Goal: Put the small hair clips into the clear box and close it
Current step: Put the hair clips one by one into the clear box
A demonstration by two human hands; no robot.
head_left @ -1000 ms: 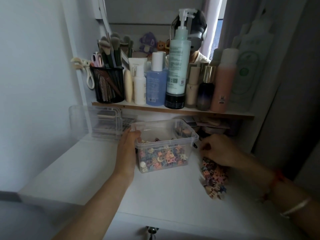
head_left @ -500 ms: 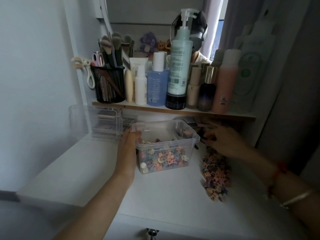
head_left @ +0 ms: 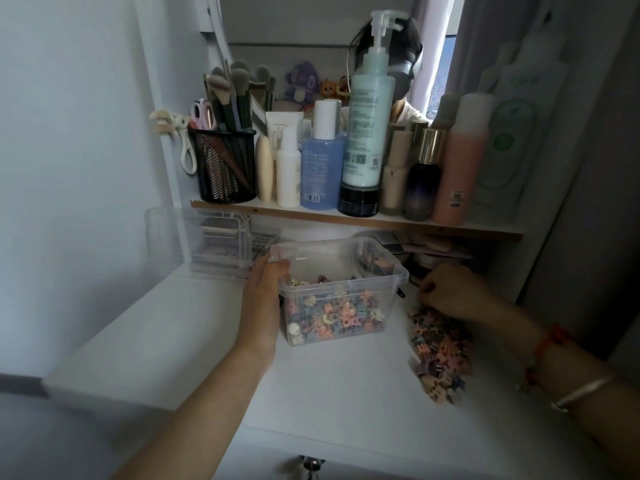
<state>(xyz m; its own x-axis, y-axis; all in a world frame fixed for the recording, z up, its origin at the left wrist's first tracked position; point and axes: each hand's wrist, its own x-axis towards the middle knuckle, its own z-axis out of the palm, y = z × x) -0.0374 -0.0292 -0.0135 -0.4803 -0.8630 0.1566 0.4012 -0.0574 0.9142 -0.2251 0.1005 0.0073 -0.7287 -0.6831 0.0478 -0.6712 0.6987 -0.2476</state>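
Note:
A clear plastic box [head_left: 377, 252] stands open on the white desk, partly filled with small pastel hair clips [head_left: 332, 315]. My left hand [head_left: 263, 299] grips its left wall, thumb over the rim. A loose pile of hair clips [head_left: 440, 355] lies on the desk to the right of the box. My right hand [head_left: 450, 292] sits at the far end of that pile, just right of the box, its fingers curled down into the clips. I see no lid on the box.
A clear organiser [head_left: 197, 240] stands at the back left of the desk [head_left: 180, 334]. A wooden shelf [head_left: 346, 220] just above carries bottles and a black mesh brush holder [head_left: 225, 168]. Dark items fill the gap under the shelf behind the box.
My right hand went from the pile up to the box's right rim with fingers spread, then came back down to the pile with fingers curled. My left hand kept its hold on the box.

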